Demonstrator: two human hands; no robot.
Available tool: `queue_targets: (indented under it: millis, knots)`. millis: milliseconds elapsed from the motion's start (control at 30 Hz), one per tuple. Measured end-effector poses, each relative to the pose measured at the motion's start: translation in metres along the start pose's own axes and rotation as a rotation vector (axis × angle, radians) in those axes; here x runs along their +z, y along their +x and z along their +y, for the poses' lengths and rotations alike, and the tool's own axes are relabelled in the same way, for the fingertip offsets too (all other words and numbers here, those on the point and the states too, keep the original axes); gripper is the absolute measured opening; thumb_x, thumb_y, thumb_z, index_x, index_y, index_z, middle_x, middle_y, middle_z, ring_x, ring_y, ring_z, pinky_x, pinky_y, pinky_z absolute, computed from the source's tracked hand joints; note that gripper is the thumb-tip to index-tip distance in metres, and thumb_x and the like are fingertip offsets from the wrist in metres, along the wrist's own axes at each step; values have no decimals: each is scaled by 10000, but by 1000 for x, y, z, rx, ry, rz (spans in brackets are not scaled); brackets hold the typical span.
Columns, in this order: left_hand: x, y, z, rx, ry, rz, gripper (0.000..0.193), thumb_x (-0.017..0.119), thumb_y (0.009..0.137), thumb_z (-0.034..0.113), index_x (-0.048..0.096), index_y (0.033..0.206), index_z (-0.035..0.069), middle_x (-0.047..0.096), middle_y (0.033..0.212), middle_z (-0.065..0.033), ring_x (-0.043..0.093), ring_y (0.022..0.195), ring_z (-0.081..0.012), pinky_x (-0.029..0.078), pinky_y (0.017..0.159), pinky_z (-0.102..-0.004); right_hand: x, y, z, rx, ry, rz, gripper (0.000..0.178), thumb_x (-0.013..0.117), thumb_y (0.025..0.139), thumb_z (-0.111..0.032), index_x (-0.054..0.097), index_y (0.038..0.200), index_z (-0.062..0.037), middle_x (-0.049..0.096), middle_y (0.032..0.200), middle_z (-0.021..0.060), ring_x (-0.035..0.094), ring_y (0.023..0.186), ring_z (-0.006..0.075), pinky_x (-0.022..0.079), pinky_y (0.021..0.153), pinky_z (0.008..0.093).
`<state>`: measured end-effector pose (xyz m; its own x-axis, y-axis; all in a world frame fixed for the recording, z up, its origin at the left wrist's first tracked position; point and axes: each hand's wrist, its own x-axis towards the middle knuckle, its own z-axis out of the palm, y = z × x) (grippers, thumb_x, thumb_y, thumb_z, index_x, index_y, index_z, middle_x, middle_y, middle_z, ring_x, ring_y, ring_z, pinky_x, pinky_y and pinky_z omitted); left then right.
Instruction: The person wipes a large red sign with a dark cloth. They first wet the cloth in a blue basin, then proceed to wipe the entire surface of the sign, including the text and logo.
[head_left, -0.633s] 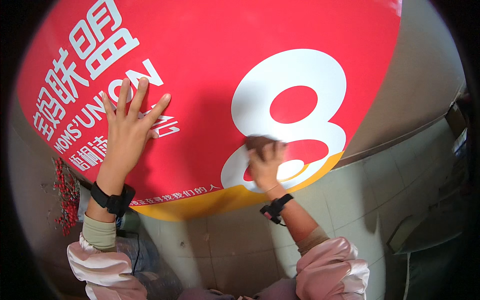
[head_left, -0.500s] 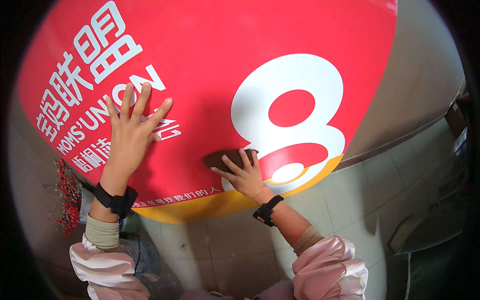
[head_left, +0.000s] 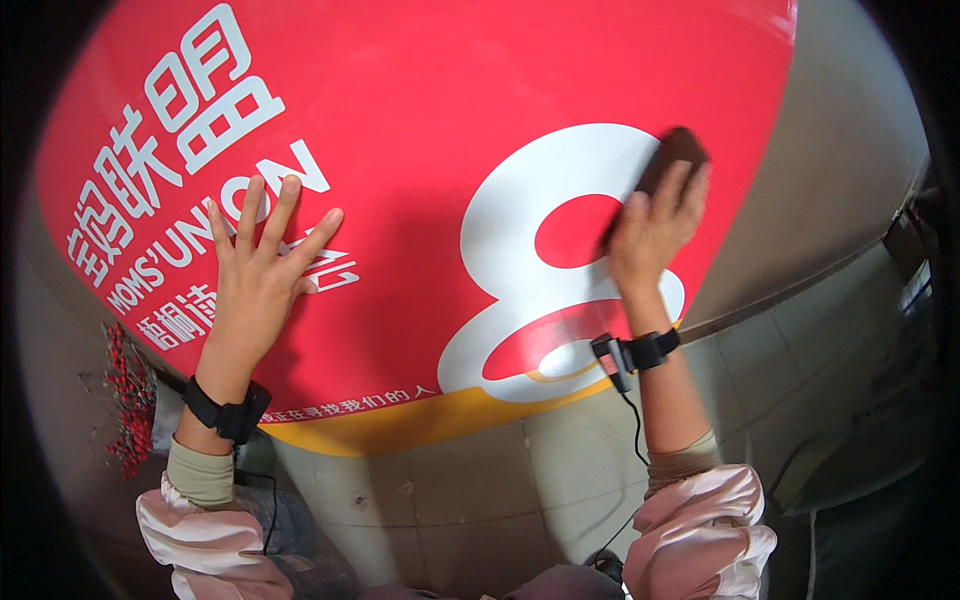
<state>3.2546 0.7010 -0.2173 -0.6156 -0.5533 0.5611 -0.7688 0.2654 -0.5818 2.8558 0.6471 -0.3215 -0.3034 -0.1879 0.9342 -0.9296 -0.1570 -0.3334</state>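
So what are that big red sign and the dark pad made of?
The big red sign panel looks like smooth printed vinyl or film, faintly glossy. The small dark brown pad under the right hand seems soft, maybe felt or sponge; too blurred to tell.

The floor (head_left: 470,500) below the right hand (head_left: 650,235) is laid in large pale grey tiles with dark joints, dull and evenly lit. A plain grey-brown wall surface (head_left: 850,170) runs to the right of that hand. Just outward of the left hand (head_left: 255,290), by its wrist, a spray of small red berries (head_left: 125,400) shows against grey.
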Motion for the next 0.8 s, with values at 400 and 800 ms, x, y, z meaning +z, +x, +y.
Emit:
queue_targets:
  millis: [400,800]
  knots:
    - [2,-1,-1,0,-12,1,818,769,683,197,457,1411,404,126,1615,-15,85,1487,-312,128,1139,-679,-20,-116,120,835,132,-3,589,371,1001,-125,148,1547,-114,222,1564,210,287,1416,376,252,1159,465]
    - [3,0,-1,16,38,-7,853,796,622,285,469,1405,369,143,1607,-65,99,1477,-351,161,1132,-673,7,-107,-18,150,136,29,669,449,891,36,220,1515,-31,262,1534,239,225,1411,474,176,1152,548]
